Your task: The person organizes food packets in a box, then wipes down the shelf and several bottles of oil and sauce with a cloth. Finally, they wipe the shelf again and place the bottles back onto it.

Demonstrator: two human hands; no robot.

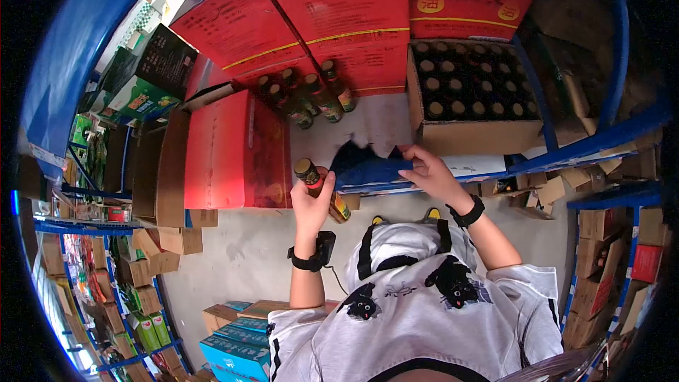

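My left hand is wrapped round a dark glass bottle with a gold cap and a colourful label, tilted in front of the shelf edge. A dark blue-black cloth hangs between my hands, and my right hand pinches its right end. Whether my left thumb also presses the cloth is hard to tell. Beyond my hands, several similar bottles stand upright on the grey shelf. To the right, an open cardboard box is packed with rows of gold-capped bottles.
Large red cartons line the back of the shelf, and another red box sits to the left. A blue shelf beam runs along the front right. Blue cartons lie behind me on the left, near stocked shelves.
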